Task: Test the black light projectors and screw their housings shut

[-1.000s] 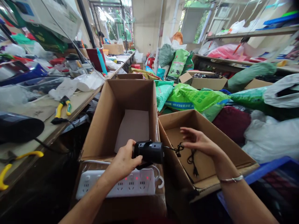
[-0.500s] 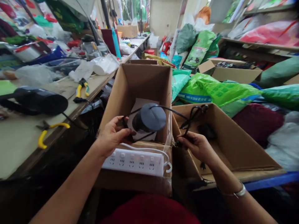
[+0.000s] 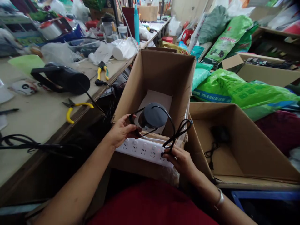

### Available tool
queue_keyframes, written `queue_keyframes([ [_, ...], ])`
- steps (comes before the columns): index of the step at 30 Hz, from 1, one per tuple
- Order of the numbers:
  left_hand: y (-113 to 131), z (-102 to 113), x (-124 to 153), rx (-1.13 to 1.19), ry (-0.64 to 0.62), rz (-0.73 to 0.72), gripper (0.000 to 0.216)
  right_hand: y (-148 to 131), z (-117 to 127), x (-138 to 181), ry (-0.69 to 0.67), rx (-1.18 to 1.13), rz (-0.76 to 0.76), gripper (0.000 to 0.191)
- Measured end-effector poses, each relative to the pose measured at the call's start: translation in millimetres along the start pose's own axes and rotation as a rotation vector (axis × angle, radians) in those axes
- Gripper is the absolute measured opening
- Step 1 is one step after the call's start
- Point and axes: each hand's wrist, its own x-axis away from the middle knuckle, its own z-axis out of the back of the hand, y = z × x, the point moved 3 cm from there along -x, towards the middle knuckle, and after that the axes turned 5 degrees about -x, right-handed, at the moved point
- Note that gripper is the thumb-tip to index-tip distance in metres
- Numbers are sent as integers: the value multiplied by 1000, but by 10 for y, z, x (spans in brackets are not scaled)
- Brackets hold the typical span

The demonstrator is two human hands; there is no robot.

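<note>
My left hand (image 3: 122, 131) grips a small black hair dryer (image 3: 152, 116) by its handle, its round rear end facing me, above the near edge of a tall open cardboard box (image 3: 161, 73). My right hand (image 3: 179, 159) pinches the plug end of the dryer's black cord (image 3: 174, 132) against a white power strip (image 3: 142, 150) that lies across the box's front flap. The cord loops up from the plug to the dryer. White paper lies on the box floor.
A second open box (image 3: 236, 159) on the right holds a black adapter with its cord. The workbench (image 3: 35, 122) on the left carries a large black dryer (image 3: 63, 78), yellow-handled pliers (image 3: 75, 107), cables and clutter. Green bags (image 3: 234, 90) pile behind.
My right hand has come down from the bundled cord to the power strip with the plug. The camera has tilted down and left; the dryer stays in my left hand.
</note>
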Motion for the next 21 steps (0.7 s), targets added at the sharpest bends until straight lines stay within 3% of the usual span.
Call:
queue_keyframes([
  [3,-67,5,-31,23,-28,6,51,-53,-53,78,20,66,62,7],
  [11,-161,15,-147,64,-83,5,52,-26,-200,219,68,156,155,19],
  [17,-184,-10,-217,54,-85,10,46,-77,-142,127,60,168,110,8],
  [21,-205,-6,-196,53,-67,11,48,-58,-151,131,62,163,160,6],
])
